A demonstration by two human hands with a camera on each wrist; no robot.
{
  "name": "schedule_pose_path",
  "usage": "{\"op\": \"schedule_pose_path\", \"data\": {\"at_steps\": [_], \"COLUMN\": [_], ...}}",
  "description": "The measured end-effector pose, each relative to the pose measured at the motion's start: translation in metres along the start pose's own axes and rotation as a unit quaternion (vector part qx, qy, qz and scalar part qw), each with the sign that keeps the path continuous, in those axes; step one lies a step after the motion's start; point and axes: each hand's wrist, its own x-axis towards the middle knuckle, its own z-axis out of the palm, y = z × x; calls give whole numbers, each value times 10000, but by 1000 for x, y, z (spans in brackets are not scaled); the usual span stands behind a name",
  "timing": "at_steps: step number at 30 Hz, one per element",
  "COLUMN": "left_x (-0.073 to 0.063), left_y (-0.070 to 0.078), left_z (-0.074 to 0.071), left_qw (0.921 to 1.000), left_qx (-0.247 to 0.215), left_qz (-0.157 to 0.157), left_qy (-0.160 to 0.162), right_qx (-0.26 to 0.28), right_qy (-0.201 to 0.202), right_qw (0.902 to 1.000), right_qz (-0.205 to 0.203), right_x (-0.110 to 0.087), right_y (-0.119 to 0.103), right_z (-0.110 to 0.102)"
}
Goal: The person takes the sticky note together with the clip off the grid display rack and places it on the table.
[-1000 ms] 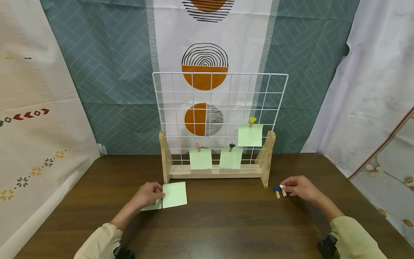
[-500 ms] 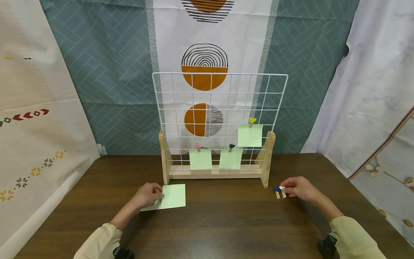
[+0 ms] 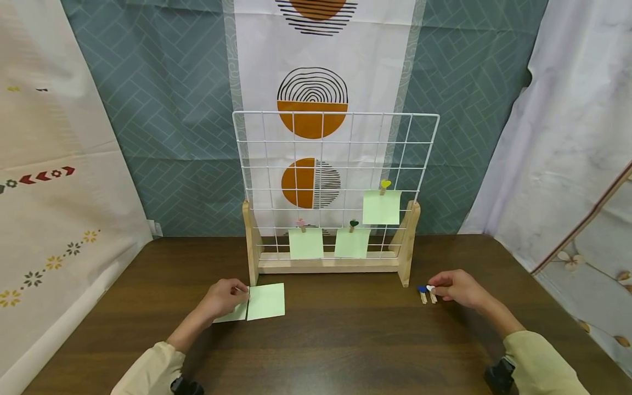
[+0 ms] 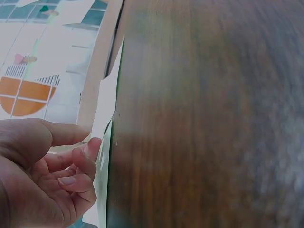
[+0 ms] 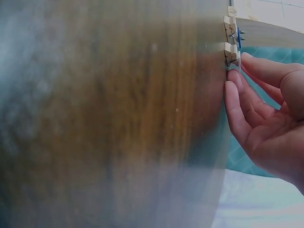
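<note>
My left hand [image 3: 224, 299] pinches the left edge of a pale green paper sheet [image 3: 266, 302] between thumb and finger, low over the table. A second green sheet [image 3: 236, 314] lies under that hand, partly hidden by it, with a thin gap between the two. In the left wrist view the held sheet [image 4: 108, 92] looks slightly lifted and bent. My right hand [image 3: 456, 288] pinches the white heart end of a small wooden clothespin [image 3: 433, 296], which is on the table. Right beside it lies a clothespin with a blue heart [image 3: 422, 293].
A white wire grid [image 3: 336, 142] stands upright in a wooden base [image 3: 328, 265] behind the hands. Three green sheets hang on it by heart clothespins: pink [image 3: 300, 223], dark green [image 3: 353, 224] and yellow [image 3: 385, 185]. Curtains [image 3: 187, 126] surround the brown table [image 3: 340, 340].
The held sheet met the other sheet half a second ago; now a narrow gap parts them again. My left hand has shifted slightly down and left. The right hand is nearly still.
</note>
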Motion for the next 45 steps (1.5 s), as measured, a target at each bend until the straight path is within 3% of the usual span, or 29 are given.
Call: {"op": "schedule_pose_path", "data": {"at_steps": [4, 15, 29, 36, 45], "left_x": [-2, -3, -4, -4, -11], "left_y": [0, -4, -3, 3, 25], "left_z": [-1, -4, -5, -6, 4], "left_qw": [9999, 9998, 9985, 9969, 9935], "left_qx": [-32, 76, 131, 154, -813], "left_qz": [107, -17, 377, 624, 679], "left_qy": [94, 174, 366, 457, 417], "right_qx": [-32, -85, -55, -83, 168], "right_qy": [40, 58, -41, 255, 789], "right_qw": [10000, 9999, 10000, 9996, 9967], "right_qz": [-61, 130, 19, -70, -108], "right_x": [-1, -1, 1, 2, 5], "right_y": [0, -4, -7, -13, -27], "right_z": [-1, -2, -8, -11, -11]}}
